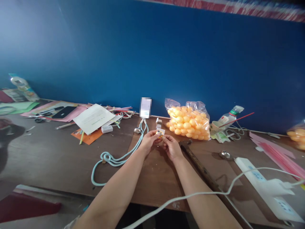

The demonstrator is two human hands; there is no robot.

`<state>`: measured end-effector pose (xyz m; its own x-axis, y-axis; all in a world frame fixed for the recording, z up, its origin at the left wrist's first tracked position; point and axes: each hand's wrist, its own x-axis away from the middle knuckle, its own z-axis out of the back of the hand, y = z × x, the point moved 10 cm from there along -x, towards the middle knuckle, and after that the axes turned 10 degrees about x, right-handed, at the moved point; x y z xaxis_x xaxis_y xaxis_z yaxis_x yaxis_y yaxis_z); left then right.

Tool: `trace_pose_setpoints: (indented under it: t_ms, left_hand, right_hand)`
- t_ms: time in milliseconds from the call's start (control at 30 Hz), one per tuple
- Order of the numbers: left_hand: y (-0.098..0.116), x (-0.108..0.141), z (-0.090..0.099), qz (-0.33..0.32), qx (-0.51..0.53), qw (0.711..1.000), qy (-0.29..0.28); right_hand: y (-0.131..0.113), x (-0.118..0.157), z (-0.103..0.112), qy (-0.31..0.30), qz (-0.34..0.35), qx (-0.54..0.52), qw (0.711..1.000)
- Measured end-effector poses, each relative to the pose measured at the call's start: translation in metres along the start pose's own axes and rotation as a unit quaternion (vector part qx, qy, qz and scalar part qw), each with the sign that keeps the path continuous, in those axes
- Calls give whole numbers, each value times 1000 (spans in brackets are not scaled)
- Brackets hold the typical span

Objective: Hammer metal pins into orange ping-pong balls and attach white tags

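My left hand (149,142) and my right hand (171,147) meet over the middle of the brown table, fingers closed around a small shiny silver-and-yellow round piece (159,133). It looks like a yellow ball partly covered in silver foil, though the fingers hide much of it. Just behind the hands is a small whitish block (159,122). A crumpled silver ball (137,130) lies left of my left hand, near a light blue cord (124,159). To the right, behind my right hand, stands a clear plastic bag of yellow-orange balls (188,123).
A white cable (171,201) crosses over my forearms to a power strip (258,181). Another silver ball (224,154) lies beside it. A dark bar (197,163) runs along my right forearm. Papers (94,118), a phone (64,112) and a bottle (232,114) line the blue partition.
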<state>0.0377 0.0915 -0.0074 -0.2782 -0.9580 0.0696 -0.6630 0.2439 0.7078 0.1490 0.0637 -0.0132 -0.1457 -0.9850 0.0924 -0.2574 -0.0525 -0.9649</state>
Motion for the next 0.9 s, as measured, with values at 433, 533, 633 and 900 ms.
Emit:
trace_pose_setpoints:
  t_ms: [433,533,633,900]
  left_hand:
    - [5,2,-5,-8,-10,1000,-1]
    - [5,2,-5,-14,-17,1000,-3]
    - [6,2,-5,-21,-20,1000,-3]
    - [7,3,-6,-33,-31,999,-11]
  right_hand:
    - [-2,3,3,24,6,13,1000]
    - [-3,3,4,27,14,17,999]
    - [-4,3,3,29,17,17,999]
    - [-5,4,3,28,17,11,999]
